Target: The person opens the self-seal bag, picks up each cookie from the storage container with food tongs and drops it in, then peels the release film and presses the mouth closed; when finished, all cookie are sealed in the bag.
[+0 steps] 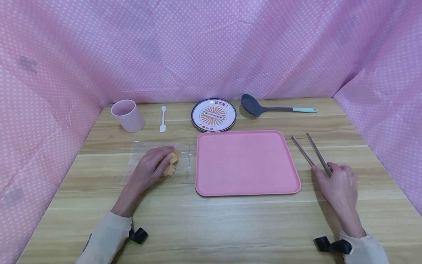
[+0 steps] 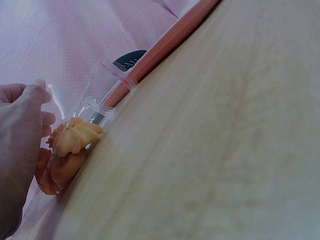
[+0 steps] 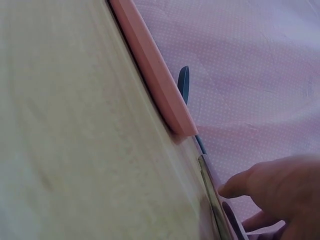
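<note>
Shell-shaped cookies (image 1: pixel 170 169) lie in a clear plastic bag (image 1: pixel 138 146) on the left of the table. My left hand (image 1: pixel 150 165) reaches over the bag, its thumb overlapping the cookies in the head view. In the left wrist view, the fingertips of that hand (image 2: pixel 25 125) are loosely bent just above the cookies (image 2: pixel 75 137). On the right, metal tongs (image 1: pixel 303 150) lie with their two arms spread, tips pointing away from me. My right hand (image 1: pixel 339 187) holds their near end, thumb and fingers on either side; part of the tongs is hidden beneath it.
A pink tray (image 1: pixel 247 163) sits between the hands. Behind it are a round patterned plate (image 1: pixel 213 115) and a dark slotted spoon (image 1: pixel 252 105) with a mint handle. A pink cup (image 1: pixel 128 117) and a small white spatula (image 1: pixel 163 119) stand and lie at the back left.
</note>
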Demonstrator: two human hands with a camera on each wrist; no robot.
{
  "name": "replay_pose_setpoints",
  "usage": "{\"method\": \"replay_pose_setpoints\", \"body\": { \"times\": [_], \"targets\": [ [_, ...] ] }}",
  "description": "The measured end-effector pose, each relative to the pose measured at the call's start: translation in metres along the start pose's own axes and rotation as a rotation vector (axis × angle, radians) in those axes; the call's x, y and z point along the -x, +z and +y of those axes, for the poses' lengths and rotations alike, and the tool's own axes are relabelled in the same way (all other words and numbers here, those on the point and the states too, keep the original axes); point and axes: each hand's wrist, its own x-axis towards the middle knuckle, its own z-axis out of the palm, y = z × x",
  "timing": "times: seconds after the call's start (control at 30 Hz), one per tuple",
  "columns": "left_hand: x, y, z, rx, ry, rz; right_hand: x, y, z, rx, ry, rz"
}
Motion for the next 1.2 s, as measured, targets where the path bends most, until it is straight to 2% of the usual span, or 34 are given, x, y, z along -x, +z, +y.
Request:
{"method": "replay_pose_setpoints", "body": {
  "times": [0.13, 0.27, 0.4, 0.5, 0.57, 0.7, 0.87, 1.2],
  "targets": [
    [0.000, 0.000, 0.001, 0.000, -0.001, 0.002, 0.001, -0.003, -0.004, 0.000, -0.009, 0.014],
    [0.000, 0.001, 0.000, 0.005, 0.015, 0.013, 0.006, -0.003, -0.016, -0.070, -0.075, 0.101],
    [0.000, 0.001, 0.000, 0.006, 0.016, 0.016, 0.010, 0.002, -0.036, -0.189, -0.236, 0.223],
    [0.001, 0.001, 0.000, 0.006, 0.009, 0.015, 0.014, 0.010, -0.055, -0.246, -0.376, 0.260],
    [0.001, 0.001, 0.000, 0.007, 0.007, 0.015, 0.019, 0.017, -0.069, -0.264, -0.440, 0.227],
    [0.001, 0.001, 0.000, 0.010, 0.007, 0.018, 0.028, 0.034, -0.098, -0.290, -0.540, 0.089],
    [0.001, 0.002, 0.000, 0.011, 0.004, 0.019, 0.039, 0.054, -0.131, -0.332, -0.624, -0.072],
    [0.000, 0.002, -0.001, 0.018, 0.013, 0.024, 0.054, 0.083, -0.187, -0.380, -0.756, -0.249]
  ]
}}
